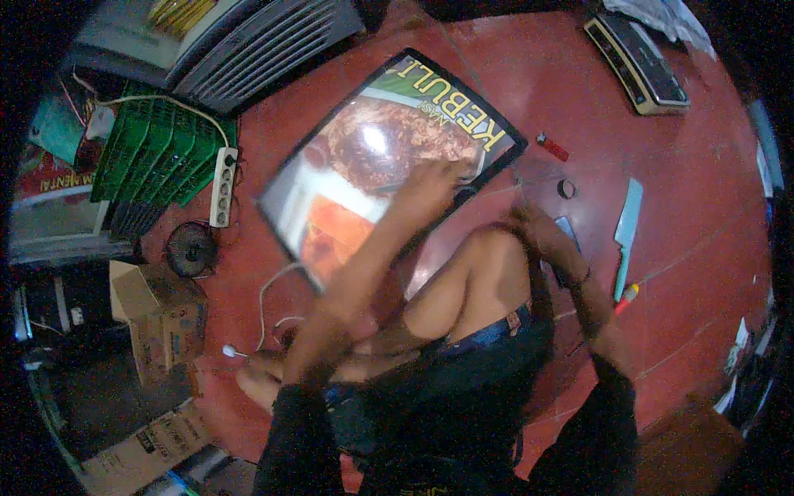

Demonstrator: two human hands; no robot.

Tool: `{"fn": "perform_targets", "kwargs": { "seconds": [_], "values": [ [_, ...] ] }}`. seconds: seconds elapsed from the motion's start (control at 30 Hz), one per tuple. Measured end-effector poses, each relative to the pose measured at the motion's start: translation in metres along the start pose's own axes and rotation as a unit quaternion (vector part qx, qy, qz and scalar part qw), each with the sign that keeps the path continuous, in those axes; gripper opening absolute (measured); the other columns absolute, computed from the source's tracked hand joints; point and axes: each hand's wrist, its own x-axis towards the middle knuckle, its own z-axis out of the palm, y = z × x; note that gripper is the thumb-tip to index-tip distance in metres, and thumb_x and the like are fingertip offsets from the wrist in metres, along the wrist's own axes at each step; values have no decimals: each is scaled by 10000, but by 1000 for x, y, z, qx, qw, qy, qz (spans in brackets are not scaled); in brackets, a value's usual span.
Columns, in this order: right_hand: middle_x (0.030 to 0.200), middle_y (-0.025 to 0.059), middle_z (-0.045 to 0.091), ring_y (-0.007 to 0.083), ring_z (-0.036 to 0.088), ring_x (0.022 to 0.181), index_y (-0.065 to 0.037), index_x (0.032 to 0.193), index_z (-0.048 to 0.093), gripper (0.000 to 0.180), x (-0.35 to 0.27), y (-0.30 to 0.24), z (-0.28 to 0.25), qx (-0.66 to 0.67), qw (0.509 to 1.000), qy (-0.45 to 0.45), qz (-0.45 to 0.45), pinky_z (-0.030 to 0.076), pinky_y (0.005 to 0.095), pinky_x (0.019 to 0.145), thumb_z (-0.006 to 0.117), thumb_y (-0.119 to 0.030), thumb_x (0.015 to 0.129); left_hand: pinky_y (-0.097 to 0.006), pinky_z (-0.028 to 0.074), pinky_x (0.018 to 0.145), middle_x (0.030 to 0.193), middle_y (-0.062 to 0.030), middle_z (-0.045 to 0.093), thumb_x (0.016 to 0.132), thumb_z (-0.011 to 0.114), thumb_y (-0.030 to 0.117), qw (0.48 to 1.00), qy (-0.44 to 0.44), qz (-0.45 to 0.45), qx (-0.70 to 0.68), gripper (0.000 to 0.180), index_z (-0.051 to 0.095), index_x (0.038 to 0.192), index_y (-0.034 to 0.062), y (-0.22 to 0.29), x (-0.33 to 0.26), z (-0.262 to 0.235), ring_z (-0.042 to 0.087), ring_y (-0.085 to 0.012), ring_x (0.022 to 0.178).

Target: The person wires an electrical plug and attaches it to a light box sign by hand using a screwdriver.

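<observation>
A framed sign panel [356, 145] with a food picture and a dark frame lies tilted across the floor in front of me. My left hand [438, 183] rests over its right-hand edge, near a dark loop on the frame. Blur hides the exact set of those fingers. Just right of my raised knee is my right hand [538, 227], its fingers drawn together; whatever they may hold is too small and blurred to name. Beside that hand lie a dark tape ring [566, 188] and a phone-like flat object [568, 237]. A white cable [266, 302] runs from beneath the panel.
To the right lie a pale-blue knife [628, 217], a red lighter [552, 147] and a yellow-and-red handled tool [628, 295]. A scale-like device [637, 66] stands far right. Leftward are a green crate [161, 153], a power strip [222, 188], a small fan [191, 249] and a cardboard box [157, 322].
</observation>
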Motion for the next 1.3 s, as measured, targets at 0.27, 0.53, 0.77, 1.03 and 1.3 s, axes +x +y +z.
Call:
{"fn": "perform_targets", "kwargs": {
  "seconds": [0.27, 0.53, 0.77, 1.03, 1.3],
  "values": [
    [1083, 136, 552, 281, 510, 1009, -18, 1082, 541, 264, -61, -69, 17, 171, 915, 243, 273, 397, 380, 860, 511, -182, 877, -416, 478, 751, 989, -95, 615, 796, 532, 203, 986, -49, 152, -43, 191, 620, 948, 130, 74, 117, 151, 580, -286, 913],
    [1176, 116, 537, 228, 493, 1097, -2, 1189, 496, 317, -123, -58, 28, 271, 848, 279, 360, 373, 324, 952, 481, -187, 933, -461, 393, 917, 1058, -44, 586, 828, 487, 211, 953, 103, 279, -53, 230, 599, 1030, 198, 90, 109, 160, 525, -287, 1075],
    [1113, 88, 554, 181, 509, 1031, -17, 1153, 508, 283, -58, -54, -25, 200, 857, 142, 453, 395, 295, 897, 500, -195, 933, -435, 442, 811, 973, -154, 602, 696, 620, 149, 935, 268, -222, -65, 326, 599, 999, 29, -109, -33, 52, 566, -334, 909],
    [1000, 66, 603, 152, 550, 943, -13, 1043, 589, 177, 86, -95, -67, 238, 910, 268, 209, 418, 275, 853, 547, -106, 899, -481, 389, 843, 1056, -206, 544, 760, 624, 149, 873, 263, -381, 154, 375, 536, 1102, 22, -228, -162, -7, 525, -370, 939],
    [935, 85, 624, 170, 592, 821, -26, 1039, 570, 202, 206, -142, -26, 386, 885, 245, 86, 462, 276, 771, 515, 7, 847, -470, 440, 716, 781, -251, 580, 722, 599, 72, 898, 228, -362, 103, 107, 613, 777, -18, -252, -161, -6, 548, -409, 792]
  ]
}}
